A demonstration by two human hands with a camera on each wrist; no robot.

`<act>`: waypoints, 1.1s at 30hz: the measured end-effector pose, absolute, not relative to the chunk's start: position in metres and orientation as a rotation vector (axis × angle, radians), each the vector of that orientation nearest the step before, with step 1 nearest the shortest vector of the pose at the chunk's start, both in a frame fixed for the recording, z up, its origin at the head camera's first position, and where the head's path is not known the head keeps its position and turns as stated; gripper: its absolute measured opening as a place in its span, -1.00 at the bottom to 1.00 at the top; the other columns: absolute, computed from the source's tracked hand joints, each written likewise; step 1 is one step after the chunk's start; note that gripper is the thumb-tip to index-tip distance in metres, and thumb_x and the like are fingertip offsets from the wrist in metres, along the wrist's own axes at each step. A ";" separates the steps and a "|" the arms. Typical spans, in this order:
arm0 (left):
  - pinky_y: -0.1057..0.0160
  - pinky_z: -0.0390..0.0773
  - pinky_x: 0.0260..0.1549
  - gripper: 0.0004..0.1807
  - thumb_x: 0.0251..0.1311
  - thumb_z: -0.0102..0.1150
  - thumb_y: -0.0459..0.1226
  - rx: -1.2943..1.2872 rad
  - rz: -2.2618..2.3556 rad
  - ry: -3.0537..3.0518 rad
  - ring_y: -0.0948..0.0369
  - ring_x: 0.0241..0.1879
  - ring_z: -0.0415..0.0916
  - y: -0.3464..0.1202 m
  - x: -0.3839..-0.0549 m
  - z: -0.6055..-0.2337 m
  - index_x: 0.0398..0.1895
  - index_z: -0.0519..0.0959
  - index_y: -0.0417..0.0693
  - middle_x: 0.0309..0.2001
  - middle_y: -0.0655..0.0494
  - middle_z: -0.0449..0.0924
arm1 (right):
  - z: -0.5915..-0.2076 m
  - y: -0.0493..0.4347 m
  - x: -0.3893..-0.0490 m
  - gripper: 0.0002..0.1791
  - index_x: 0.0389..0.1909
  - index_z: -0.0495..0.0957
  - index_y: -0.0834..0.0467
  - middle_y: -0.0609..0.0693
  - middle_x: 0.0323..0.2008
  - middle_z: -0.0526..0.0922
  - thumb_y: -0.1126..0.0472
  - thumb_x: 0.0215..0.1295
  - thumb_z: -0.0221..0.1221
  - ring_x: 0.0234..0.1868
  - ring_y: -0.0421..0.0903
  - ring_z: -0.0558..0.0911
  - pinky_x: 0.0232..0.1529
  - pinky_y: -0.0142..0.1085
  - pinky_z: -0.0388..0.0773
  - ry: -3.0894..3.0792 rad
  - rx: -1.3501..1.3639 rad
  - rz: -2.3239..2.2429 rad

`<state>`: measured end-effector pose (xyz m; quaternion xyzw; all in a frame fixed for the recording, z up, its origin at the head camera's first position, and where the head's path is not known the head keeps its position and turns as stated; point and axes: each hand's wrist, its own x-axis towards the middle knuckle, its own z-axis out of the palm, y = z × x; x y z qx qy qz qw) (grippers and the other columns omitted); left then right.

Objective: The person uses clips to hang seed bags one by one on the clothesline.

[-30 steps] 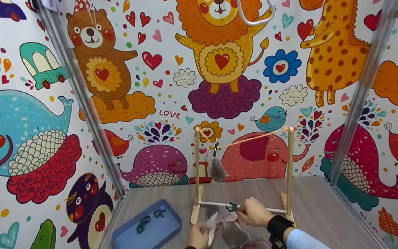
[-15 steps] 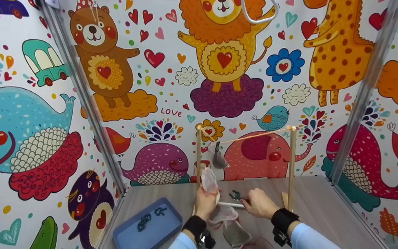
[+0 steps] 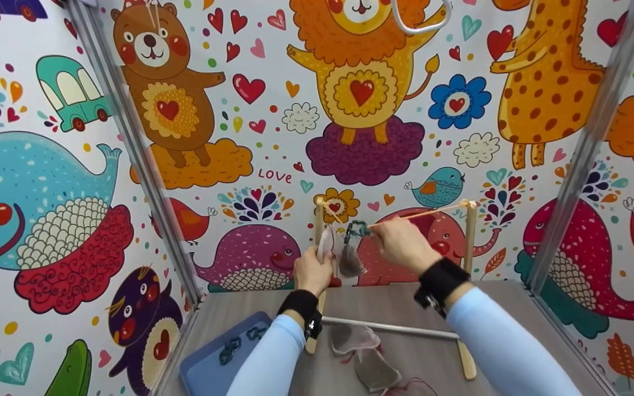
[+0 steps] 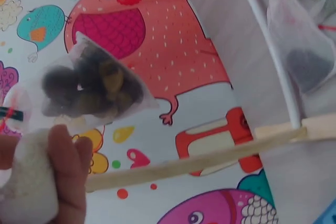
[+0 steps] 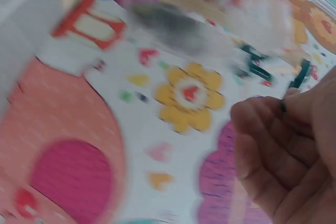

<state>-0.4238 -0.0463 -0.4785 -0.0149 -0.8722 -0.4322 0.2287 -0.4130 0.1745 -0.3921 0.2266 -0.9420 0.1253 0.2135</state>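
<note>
In the head view my left hand point(image 3: 313, 270) holds up a small white mesh pouch point(image 3: 326, 242) near the left post. The left wrist view shows its fingers curled round the pouch's pale, filled bottom point(image 4: 32, 187). Just to the right, a sheer bag with dark lumps point(image 3: 351, 263) hangs from the string point(image 3: 421, 214) by a dark clip. My right hand point(image 3: 405, 242) pinches a dark green clip point(image 3: 359, 228) at string height, overlapping the hanging bag's top. In the right wrist view part of that clip point(image 5: 300, 74) sticks out beyond the thumb and fingers.
The string runs between two wooden posts point(image 3: 469, 247), joined low down by a white rod point(image 3: 388, 327). Left of it a blue tray point(image 3: 193, 366) holds dark green clips point(image 3: 230, 351), partly behind my sleeve. Mesh bags point(image 3: 376, 373) lie on the table in front. A patterned wall stands behind.
Both hands have risen from the table to the string, the left with the white pouch, the right with the dark green clip. The left hand lifted first.
</note>
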 end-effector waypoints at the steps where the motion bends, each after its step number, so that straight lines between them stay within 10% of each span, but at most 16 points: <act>1: -0.21 0.73 0.13 -0.80 0.45 0.41 -0.20 -0.026 -1.185 -2.414 -0.21 0.07 0.84 -0.046 -0.426 -0.476 -0.05 0.80 -0.15 -0.04 -0.19 0.90 | -0.382 0.171 -0.417 -0.83 -0.33 0.80 0.19 0.07 -0.48 0.78 0.35 0.49 0.30 -0.50 -0.03 0.60 -0.38 -0.04 0.72 -2.628 0.623 0.311; 9: -0.07 0.71 -0.08 -0.81 0.55 0.38 -0.18 0.016 -1.133 -2.516 -0.04 -0.16 0.82 -0.044 -0.432 -0.455 -0.24 0.79 -0.06 -0.21 -0.05 0.89 | -0.341 0.148 -0.450 -0.81 -0.35 0.76 0.25 0.20 -0.32 0.85 0.49 0.42 0.24 -0.26 0.24 0.85 -0.11 0.16 0.86 -2.715 0.638 -0.115; 33: -0.20 0.78 -0.03 -0.87 0.48 0.36 -0.30 0.079 -1.110 -2.524 -0.17 -0.02 0.87 -0.039 -0.439 -0.448 -0.13 0.88 0.04 -0.10 -0.09 0.93 | -0.352 0.132 -0.467 -0.84 -0.28 0.77 0.18 0.09 -0.38 0.80 0.20 0.53 0.37 -0.40 0.08 0.77 -0.28 0.01 0.85 -2.587 0.887 -0.348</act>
